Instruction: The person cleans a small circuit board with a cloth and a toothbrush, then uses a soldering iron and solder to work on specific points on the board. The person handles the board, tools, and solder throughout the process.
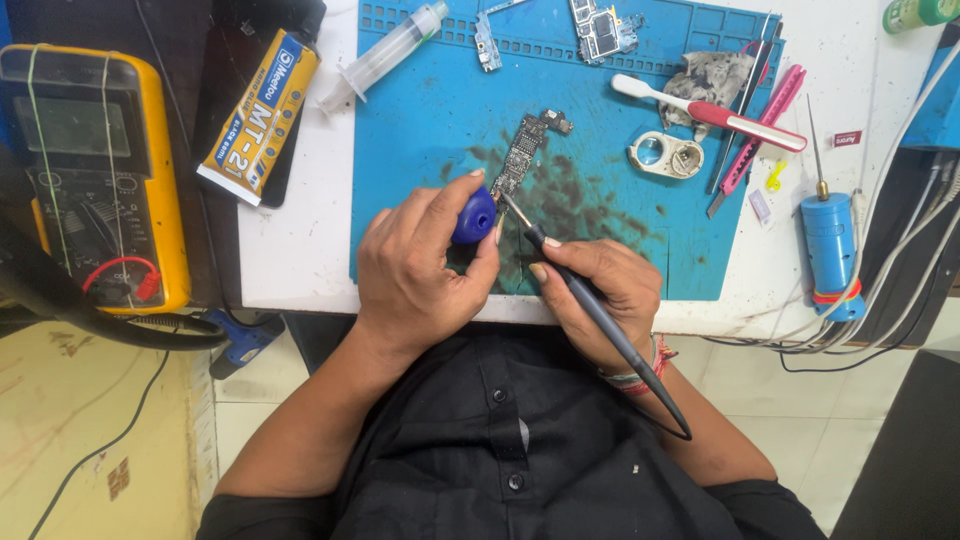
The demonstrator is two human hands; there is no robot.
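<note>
A narrow phone circuit board (pixel 527 150) lies on a stained blue work mat (pixel 430 110). My left hand (pixel 415 265) is closed around a round blue-capped object (pixel 474 216) next to the board's near end. My right hand (pixel 603 293) grips a slim black soldering iron (pixel 590 300) like a pen. Its metal tip touches the board's near end, and its cord runs back toward my wrist.
A yellow multimeter (pixel 95 170) stands at the left, next to a yellow-and-black tube (pixel 262 115) and a syringe (pixel 385 55). Other boards (pixel 603 28), a toothbrush (pixel 710 110), tweezers (pixel 745 100), a loupe (pixel 665 155) and a blue cylindrical tool (pixel 830 250) lie to the right.
</note>
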